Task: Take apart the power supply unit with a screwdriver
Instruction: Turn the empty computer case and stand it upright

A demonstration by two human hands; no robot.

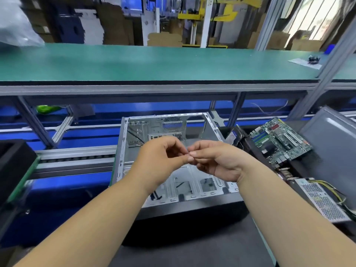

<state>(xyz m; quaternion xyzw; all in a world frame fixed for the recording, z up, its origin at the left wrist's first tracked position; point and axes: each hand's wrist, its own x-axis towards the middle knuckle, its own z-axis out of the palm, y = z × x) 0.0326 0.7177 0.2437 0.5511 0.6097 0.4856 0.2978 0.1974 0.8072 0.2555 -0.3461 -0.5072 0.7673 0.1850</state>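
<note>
**Hands meet over gutted case; PSU waits at 4 o'clock**

Both hands hover mid-frame above the open silver sheet-metal computer case (173, 151), which looks stripped inside. Left hand (159, 157) and right hand (213, 160) come together fingertip to fingertip, fingers curled as if pinching sth tiny between them. Could be a screw, but it's too small to make out, so can't tell what, if anything, is held. No screwdriver visible anywhere.

The task's thing, the silver perforated-metal power supply box (321, 201) w/ yellow and black leads, lies outside the case at approx 4 o'clock from the hands, well apart from them, on the dark mat. Green motherboard (279, 141) sits at 2 o'clock, leaning on the grey case side panel (331, 135).

PSU orientation: long axis runs from 10 to 4 o'clock, perforated face up, cable bundle leaving along its far-right side.

Doing this step well, imo: park any small part somewhere it won't roll, fetch the driver, then turn the PSU so cover screws face up and brace it w/ the free hand before applying torque.
</note>
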